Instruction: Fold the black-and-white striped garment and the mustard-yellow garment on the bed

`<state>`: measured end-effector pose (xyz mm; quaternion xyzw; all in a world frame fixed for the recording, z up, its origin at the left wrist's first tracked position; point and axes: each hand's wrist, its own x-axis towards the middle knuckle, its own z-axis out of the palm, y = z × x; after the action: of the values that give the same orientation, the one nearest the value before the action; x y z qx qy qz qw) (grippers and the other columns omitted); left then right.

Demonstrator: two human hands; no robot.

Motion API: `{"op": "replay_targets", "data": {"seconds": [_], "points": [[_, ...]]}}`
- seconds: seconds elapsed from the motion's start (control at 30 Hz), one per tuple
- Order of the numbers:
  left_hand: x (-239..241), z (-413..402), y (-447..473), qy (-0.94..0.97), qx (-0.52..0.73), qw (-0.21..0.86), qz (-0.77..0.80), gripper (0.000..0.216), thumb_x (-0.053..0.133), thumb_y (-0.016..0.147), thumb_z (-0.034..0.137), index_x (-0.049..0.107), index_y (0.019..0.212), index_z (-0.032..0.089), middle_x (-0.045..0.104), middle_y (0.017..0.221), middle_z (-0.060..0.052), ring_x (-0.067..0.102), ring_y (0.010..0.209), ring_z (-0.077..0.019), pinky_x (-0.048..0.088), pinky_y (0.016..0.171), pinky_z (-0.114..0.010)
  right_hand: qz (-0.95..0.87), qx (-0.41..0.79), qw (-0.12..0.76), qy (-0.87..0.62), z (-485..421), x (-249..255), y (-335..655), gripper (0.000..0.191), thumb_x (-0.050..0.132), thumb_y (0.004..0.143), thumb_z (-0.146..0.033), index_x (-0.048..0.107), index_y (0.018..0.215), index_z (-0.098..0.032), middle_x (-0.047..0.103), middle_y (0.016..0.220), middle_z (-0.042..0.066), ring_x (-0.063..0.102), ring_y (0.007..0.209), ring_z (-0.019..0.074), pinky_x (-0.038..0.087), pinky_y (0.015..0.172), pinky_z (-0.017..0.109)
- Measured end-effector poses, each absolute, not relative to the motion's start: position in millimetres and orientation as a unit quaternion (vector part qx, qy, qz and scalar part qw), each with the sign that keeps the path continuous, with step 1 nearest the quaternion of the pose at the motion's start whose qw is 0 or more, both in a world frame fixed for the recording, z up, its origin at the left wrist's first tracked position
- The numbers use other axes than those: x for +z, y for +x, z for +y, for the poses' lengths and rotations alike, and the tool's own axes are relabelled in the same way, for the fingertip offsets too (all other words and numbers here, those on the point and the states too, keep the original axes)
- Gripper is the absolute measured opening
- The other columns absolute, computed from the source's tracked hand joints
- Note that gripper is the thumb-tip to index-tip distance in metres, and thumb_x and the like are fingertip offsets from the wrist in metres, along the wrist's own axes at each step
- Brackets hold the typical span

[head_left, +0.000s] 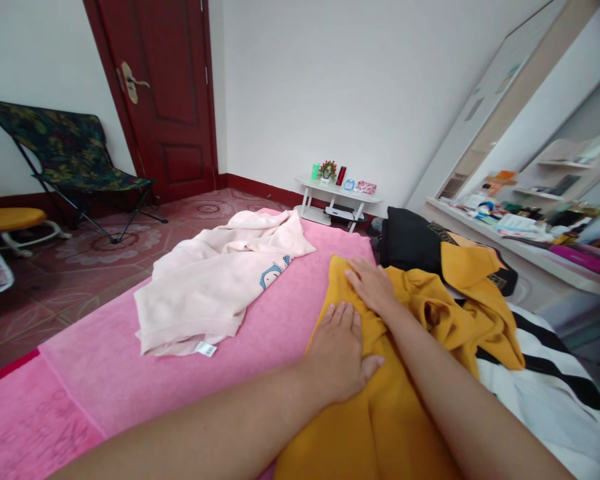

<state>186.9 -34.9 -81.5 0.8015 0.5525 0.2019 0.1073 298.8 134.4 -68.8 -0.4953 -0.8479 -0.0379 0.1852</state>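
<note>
A mustard-yellow garment [380, 413] is spread before me over a pink towel-like cover [260, 333], its right part bunched in loose folds. My left hand [337, 350] lies flat on the garment's left edge, fingers together and stretched forward, thumb out to the right. Just beyond it, my right hand [373, 283] rests palm down near the garment's far end with its fingers extended. Neither hand grips the cloth. To the left lies a pale pink sweatshirt [200, 287] with a blue-and-white cartoon print and a white tag at its near hem.
Black clothing [410, 243] is piled at the far right, partly under a yellow sleeve. Black-and-white striped fabric [545, 373] lies at right. A cluttered shelf [520, 247] runs along the right wall. A small white table [337, 189], a folding chair [75, 153] and a stool [13, 220] stand beyond.
</note>
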Motion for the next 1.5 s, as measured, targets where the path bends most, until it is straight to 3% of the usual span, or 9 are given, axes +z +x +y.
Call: {"op": "replay_targets", "data": {"seconds": [0.13,0.3,0.47,0.57,0.7,0.87,1.13,1.33,1.5], "points": [[-83,-34,186,0.798,0.224,0.107,0.55,0.075,0.03,0.09,0.059,0.034,0.142,0.005,0.03,0.15,-0.019,0.023,0.14,-0.0312,0.016,0.116,-0.044,-0.835,0.027,0.04,-0.548,146,-90,298,0.054,0.027,0.095,-0.043,0.033,0.144,-0.021,0.021,0.155,0.007,0.016,0.142,0.0233,0.02,0.112,0.048],[-83,-26,179,0.763,0.356,0.154,0.517,0.046,0.029,0.096,0.038,0.054,0.124,0.013,0.056,0.131,-0.012,0.05,0.122,-0.0234,0.034,0.107,-0.038,-0.822,0.067,0.056,-0.563,134,-87,300,0.056,0.025,0.095,-0.046,0.03,0.146,-0.021,0.014,0.156,0.007,0.01,0.143,0.0255,0.014,0.112,0.054],[-90,-14,171,0.659,0.493,0.231,0.519,0.037,0.034,0.092,0.017,0.055,0.123,0.013,0.061,0.124,-0.009,0.056,0.115,-0.0177,0.041,0.103,-0.031,-0.847,0.108,0.218,-0.473,81,-75,316,0.045,0.04,0.091,-0.031,0.051,0.131,-0.013,0.045,0.141,0.013,0.037,0.133,0.02,0.026,0.112,0.038],[-93,-12,170,0.641,0.506,0.251,0.521,0.038,0.037,0.089,0.011,0.057,0.121,0.008,0.062,0.124,-0.012,0.056,0.116,-0.0178,0.04,0.104,-0.029,-0.869,0.085,0.312,-0.375,31,-62,332,0.036,0.047,0.084,-0.02,0.061,0.117,-0.017,0.059,0.125,0.01,0.051,0.12,0.0195,0.035,0.106,0.037],[-95,-12,170,0.639,0.508,0.257,0.517,0.038,0.038,0.087,0.007,0.058,0.12,0.006,0.062,0.122,-0.012,0.057,0.115,-0.0174,0.04,0.103,-0.029,-0.928,0.086,0.251,-0.26,-40,-46,350,0.037,0.047,0.078,-0.008,0.065,0.107,-0.024,0.063,0.115,0.005,0.056,0.11,0.0197,0.043,0.098,0.04],[-94,-12,169,0.625,0.518,0.265,0.52,0.038,0.038,0.087,0.006,0.06,0.118,0.009,0.065,0.118,-0.009,0.06,0.111,-0.017,0.043,0.101,-0.031,-0.959,0.072,0.162,-0.22,-98,-51,358,0.041,0.053,0.081,-0.009,0.059,0.119,-0.025,0.058,0.125,0.007,0.053,0.116,0.02,0.041,0.101,0.042],[-98,-10,169,0.644,0.511,0.23,0.521,0.039,0.037,0.085,0.004,0.06,0.117,0.008,0.065,0.118,-0.011,0.06,0.11,-0.0173,0.044,0.101,-0.032,-0.948,0.084,0.206,-0.226,-117,-47,356,0.026,0.049,0.089,-0.016,0.064,0.108,-0.025,0.067,0.112,0.005,0.06,0.104,0.0179,0.047,0.092,0.037],[-97,-9,167,0.696,0.448,0.202,0.523,0.052,0.036,0.072,-0.009,0.061,0.114,0.008,0.062,0.122,-0.011,0.055,0.116,-0.0165,0.038,0.105,-0.031,-0.944,0.126,0.213,-0.22,-123,-52,364,0.025,0.047,0.09,-0.015,0.062,0.107,-0.024,0.067,0.112,0.006,0.058,0.106,0.0185,0.046,0.092,0.036],[-87,-19,166,0.773,0.349,0.18,0.498,0.035,0.051,0.071,0.001,0.067,0.1,0.013,0.062,0.116,-0.011,0.056,0.113,-0.0236,0.04,0.103,-0.035,-0.94,0.163,0.188,-0.232,-126,-50,359,0.022,0.045,0.089,-0.012,0.063,0.099,-0.02,0.067,0.101,0.006,0.059,0.095,0.0177,0.047,0.084,0.033]]}}
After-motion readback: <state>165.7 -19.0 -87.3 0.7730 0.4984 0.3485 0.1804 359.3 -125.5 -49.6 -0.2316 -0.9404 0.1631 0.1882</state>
